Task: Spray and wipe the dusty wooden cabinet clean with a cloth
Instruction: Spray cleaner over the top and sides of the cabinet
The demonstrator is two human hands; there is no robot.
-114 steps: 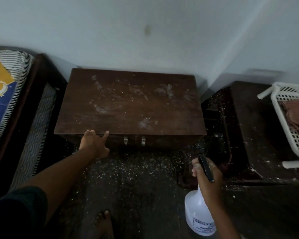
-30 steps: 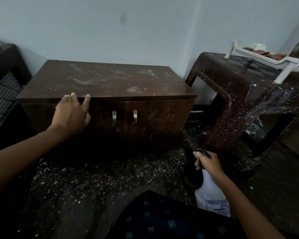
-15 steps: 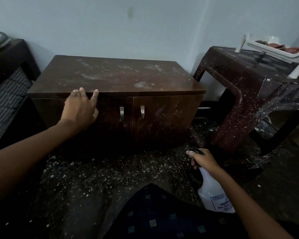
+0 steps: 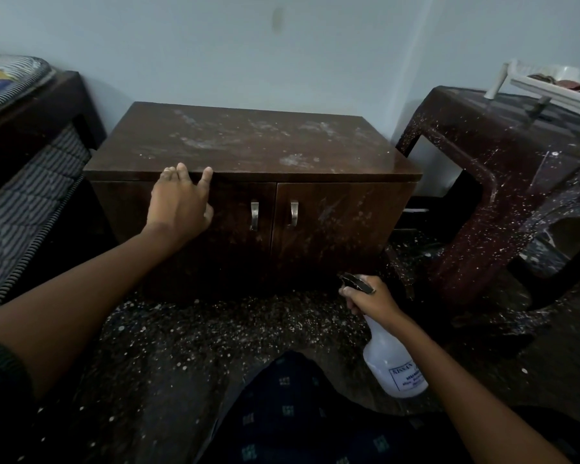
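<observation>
the right hand (image 4: 370,298) grips the trigger neck of the white translucent plastic spray bottle (image 4: 394,366), low near the floor. the left hand (image 4: 180,204) rests, fingers straight, on the front edge of the dark brown wooden cabinet (image 4: 248,142), which stands against the wall. step in hand: likely spraying. next move: raise the nozzle toward the dusty top.

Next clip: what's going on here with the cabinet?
A person faces a dusty wooden cabinet. Their left hand rests on the cabinet's front top edge with the fingers straight. The right hand grips a white spray bottle, held low, below the cabinet's top. Pale dust patches cover the top. Neither hand holds a cloth, so wiping has not yet begun.
</observation>
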